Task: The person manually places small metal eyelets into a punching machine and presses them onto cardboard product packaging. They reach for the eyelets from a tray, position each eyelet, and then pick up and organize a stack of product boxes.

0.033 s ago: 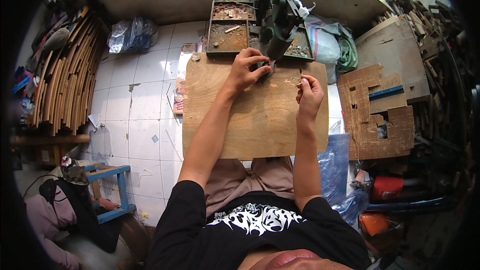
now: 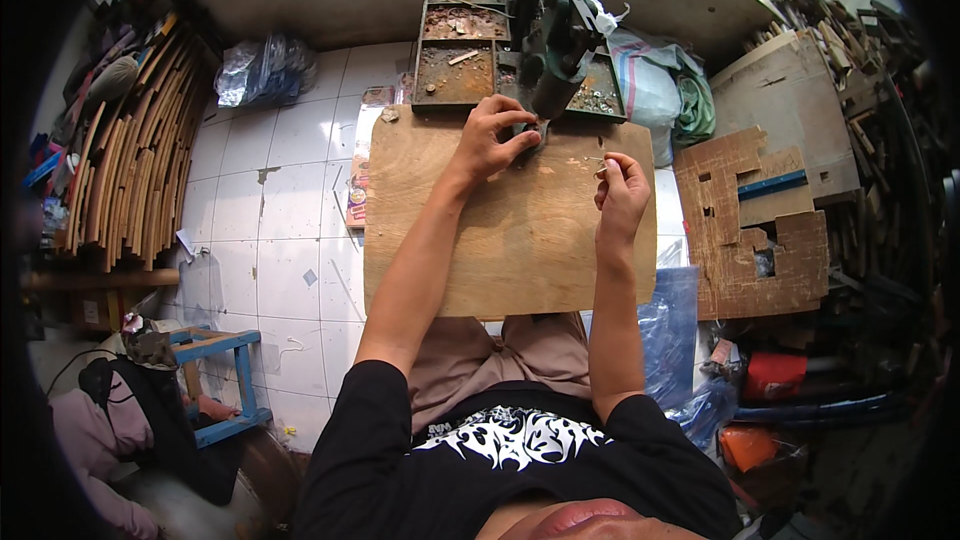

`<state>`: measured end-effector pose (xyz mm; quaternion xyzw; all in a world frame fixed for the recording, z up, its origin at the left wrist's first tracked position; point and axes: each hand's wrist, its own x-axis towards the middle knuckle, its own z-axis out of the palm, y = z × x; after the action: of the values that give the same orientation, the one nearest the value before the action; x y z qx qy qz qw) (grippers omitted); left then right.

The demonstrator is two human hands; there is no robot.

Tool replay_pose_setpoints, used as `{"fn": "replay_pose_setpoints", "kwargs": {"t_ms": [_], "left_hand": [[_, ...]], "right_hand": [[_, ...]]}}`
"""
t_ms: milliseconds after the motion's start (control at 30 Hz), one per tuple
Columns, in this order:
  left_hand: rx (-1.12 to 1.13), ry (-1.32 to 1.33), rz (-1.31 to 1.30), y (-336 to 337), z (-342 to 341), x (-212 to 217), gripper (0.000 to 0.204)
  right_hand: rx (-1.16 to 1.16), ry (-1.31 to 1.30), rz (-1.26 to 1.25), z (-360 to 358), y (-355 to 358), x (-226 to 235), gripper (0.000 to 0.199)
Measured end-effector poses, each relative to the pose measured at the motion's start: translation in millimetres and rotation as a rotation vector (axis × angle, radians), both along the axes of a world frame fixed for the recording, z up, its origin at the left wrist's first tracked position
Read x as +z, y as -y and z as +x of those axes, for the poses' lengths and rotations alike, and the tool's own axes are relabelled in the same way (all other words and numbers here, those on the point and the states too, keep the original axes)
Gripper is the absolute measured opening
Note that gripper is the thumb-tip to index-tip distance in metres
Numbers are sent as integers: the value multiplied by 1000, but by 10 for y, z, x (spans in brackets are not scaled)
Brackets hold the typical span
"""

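The person sat with a wooden board (image 2: 510, 230) across the lap as a work surface, its far edge butting against a green hand press (image 2: 552, 40) that stood over a grimy compartmented metal tray (image 2: 455, 65). The left hand (image 2: 492, 140) reached to the foot of the press with fingers curled narrowly around a small dark metal piece (image 2: 535, 132), pressing it against the board right under the machine's ram. The right hand (image 2: 622, 190) hovered a little to the right and nearer the body, thumb and forefinger pinched shut on something tiny, too small to identify. A few small bits (image 2: 580, 160) lay scattered on the board between the two hands. To the left, a stack of curved wooden strips (image 2: 130, 160) leaned beside the white tiled floor (image 2: 270, 200); to the right lay a notched cardboard sheet (image 2: 750, 220). The chief risk seemed to be the left fingertips, which sat very close to the press's working end: if the ram came down while they steadied the piece, they could be caught. The board also rested only on the knees, so a shift of the legs might tip it and send the loose bits sliding off onto the floor.
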<state>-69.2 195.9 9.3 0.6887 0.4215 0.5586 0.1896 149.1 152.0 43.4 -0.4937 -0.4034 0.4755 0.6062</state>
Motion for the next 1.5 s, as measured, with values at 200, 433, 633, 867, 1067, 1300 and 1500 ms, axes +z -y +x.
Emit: {"fn": "replay_pose_setpoints", "kwargs": {"t_ms": [200, 433, 633, 867, 1067, 1300, 1500], "left_hand": [[-10, 60, 54, -28, -15, 9, 38], [89, 351, -120, -12, -64, -73, 51], [88, 564, -166, 400, -30, 178, 54], [-260, 1207, -701, 1249, 58, 438, 68], [-560, 1628, -746, 1509, 204, 530, 77], [-807, 1651, -763, 1710, 674, 545, 83], [-797, 1159, -676, 2365, 636, 856, 92]], "right_hand": [[100, 11, -5, 217, 360, 61, 16], [188, -71, -93, 366, 744, -46, 21], [72, 254, 3, 319, 715, -229, 17], [288, 774, 118, 84, 371, -127, 19], [211, 1099, 449, -71, 685, 328, 38], [737, 960, 1097, -320, 1441, 373, 53], [238, 1133, 1267, 42, 1081, 39, 58]]}}
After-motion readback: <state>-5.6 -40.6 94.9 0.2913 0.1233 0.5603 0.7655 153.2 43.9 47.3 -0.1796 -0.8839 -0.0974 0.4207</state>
